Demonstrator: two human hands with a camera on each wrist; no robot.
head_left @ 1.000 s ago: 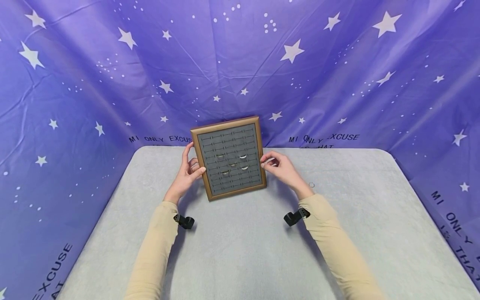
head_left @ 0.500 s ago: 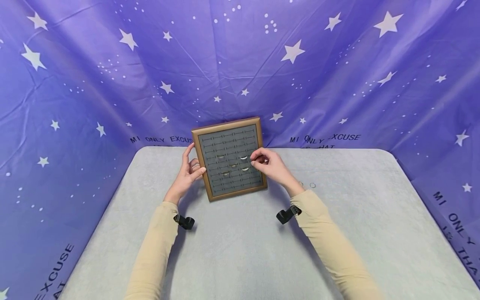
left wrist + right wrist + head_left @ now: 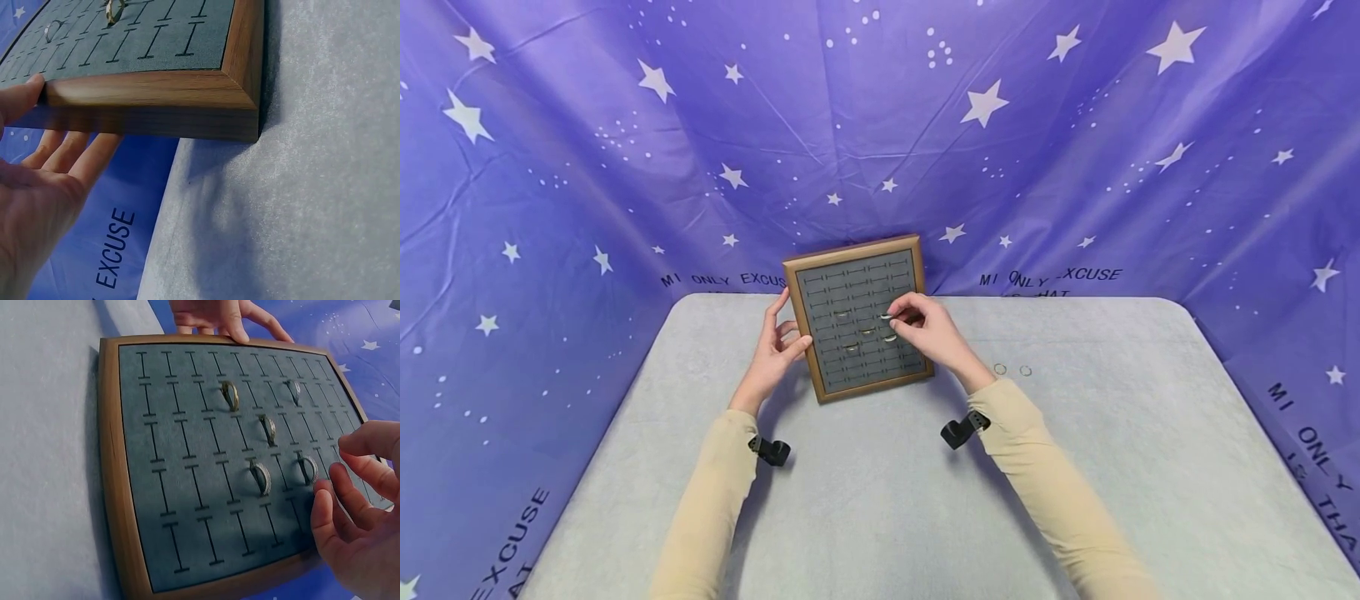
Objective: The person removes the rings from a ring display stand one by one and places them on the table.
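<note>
A wood-framed ring display board (image 3: 850, 292) with a grey slotted pad leans back at the rear of the table. My left hand (image 3: 767, 354) grips its left side, thumb on the frame and the other fingers behind. Several rings stand in the slots, among them a gold ring (image 3: 230, 397) and a silver ring (image 3: 294, 392). My right hand (image 3: 932, 329) is over the board's right half, its fingertips close beside another silver ring (image 3: 308, 470). In the right wrist view, thumb and forefinger are apart with nothing visible between them.
Two loose rings lie on the grey table right of the board, a left one (image 3: 1000, 368) and a right one (image 3: 1026, 371). A purple star-printed curtain (image 3: 880, 125) rises behind the table (image 3: 880, 500). A small black camera sits on each wrist.
My right hand has moved left from the board's right edge to the silver ring in its right half. Both loose rings on the table now show fully. My left hand keeps its hold.
</note>
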